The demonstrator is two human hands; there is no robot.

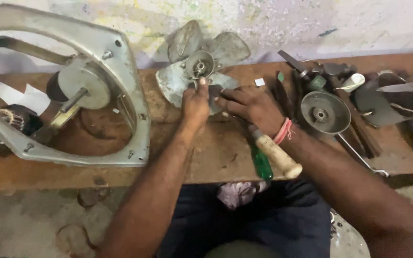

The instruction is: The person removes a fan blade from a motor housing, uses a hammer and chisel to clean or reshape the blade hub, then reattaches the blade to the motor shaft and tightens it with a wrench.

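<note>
Left hand (196, 102): fingers pinched narrow at the fan (198, 67), just below the hub (200, 64), thumb up against the hub's lower edge; what it grips, if anything small, I cannot tell.
Right hand (252, 104): laid flat and spread on the lower right blade, pressing it onto the worktop (216, 153); it holds nothing.
Fan: grey metal, several worn blades, leaning at the back of the worktop against the wall (273, 24), at 12 o'clock from the hands.
Hub: round, open in the middle, facing the camera.
Doing it well: in my judgement the flat hand should keep the blades from turning while the pinching hand works at the hub; press on the blade near its root, since thin blades bend at the tip.
Risk: blade edges look rough, so fingers are best kept off them.
Screwdrivers: one with a pale handle (277, 154) and one with a green handle (262, 162) lie just under the right wrist, at 5 o'clock, within reach.
Frame (68, 91): big grey fan frame with motor and shaft, at 9 o'clock, apart from the hands.
Pulley (324, 114): round metal disc at 3 o'clock, near the right forearm.
Clutter: dark tools and parts beyond it at 2 o'clock, too jumbled to tell apart.
Cloth (237, 193): on the lap, at 6 o'clock.
</note>
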